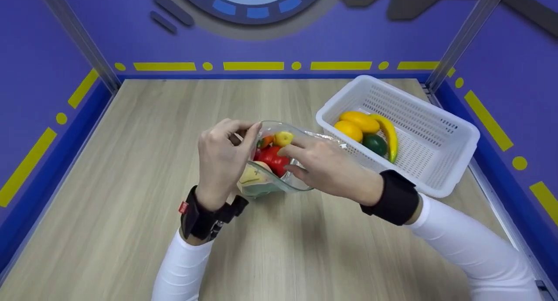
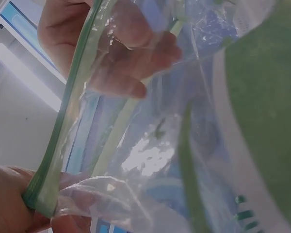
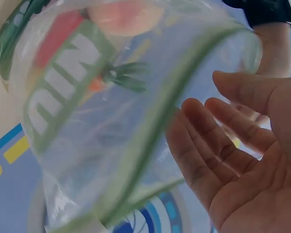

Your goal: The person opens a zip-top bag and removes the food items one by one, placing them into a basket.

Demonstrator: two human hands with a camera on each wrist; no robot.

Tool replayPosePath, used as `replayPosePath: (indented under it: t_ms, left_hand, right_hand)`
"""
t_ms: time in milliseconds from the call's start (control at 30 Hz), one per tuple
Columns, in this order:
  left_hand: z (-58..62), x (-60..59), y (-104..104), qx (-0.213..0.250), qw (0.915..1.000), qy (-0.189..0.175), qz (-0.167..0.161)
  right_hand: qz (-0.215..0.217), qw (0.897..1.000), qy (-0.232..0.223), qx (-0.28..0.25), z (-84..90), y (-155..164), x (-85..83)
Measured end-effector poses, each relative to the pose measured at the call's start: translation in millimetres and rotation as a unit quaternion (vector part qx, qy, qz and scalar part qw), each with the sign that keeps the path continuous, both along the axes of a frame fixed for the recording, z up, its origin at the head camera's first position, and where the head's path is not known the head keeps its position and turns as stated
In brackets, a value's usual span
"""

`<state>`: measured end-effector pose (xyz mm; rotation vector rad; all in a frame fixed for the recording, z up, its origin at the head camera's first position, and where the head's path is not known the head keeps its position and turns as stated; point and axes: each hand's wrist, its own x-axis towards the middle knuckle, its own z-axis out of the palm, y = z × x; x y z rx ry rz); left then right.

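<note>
Left hand [image 1: 222,159] pinches bag [image 1: 279,161] rim; right hand [image 1: 331,170] flat, fingertips hidden inside.

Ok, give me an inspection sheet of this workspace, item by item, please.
Surface: pale wood-grain tabletop.
Job's things: clear plastic zip bag with green seal strip, holding red, yellow and orange toy produce.
Clutter: white perforated plastic basket with a yellow banana, two yellow-orange fruits and a dark green one.
Hands: left hand pinches the bag's rim; right hand, fingers straight, at the bag's mouth.
Cables: nothing seen.
Surroundings: purple walls with yellow dashes.
</note>
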<state>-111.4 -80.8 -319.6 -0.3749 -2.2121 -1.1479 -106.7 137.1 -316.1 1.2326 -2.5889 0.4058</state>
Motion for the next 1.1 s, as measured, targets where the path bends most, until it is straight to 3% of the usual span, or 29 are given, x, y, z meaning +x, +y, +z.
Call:
replayPosePath:
  t_ms: [300, 467, 900, 1100]
  left_hand:
    - [0.7, 0.5, 1, 0.005, 0.9999, 0.002, -0.011]
    - [0.6, -0.9, 1, 0.010, 0.9998, 0.012, -0.014]
    - [-6.0, -3.1, 2, 0.015, 0.9998, -0.001, -0.013]
    - [-6.8, -2.2, 1, 0.008, 0.9999, -0.005, -0.011]
  right_hand:
    - [0.066, 0.994, -0.080, 0.033, -35.8, -27, -34.7]
    - [0.099, 0.989, -0.097, 0.060, -47.1, -36, -46.2]
    - [0.064, 0.974, -0.181, 0.124, -64.0, -64, -57.3]
    - [0.087, 0.979, -0.150, 0.103, -70.2, -61, -59.4]
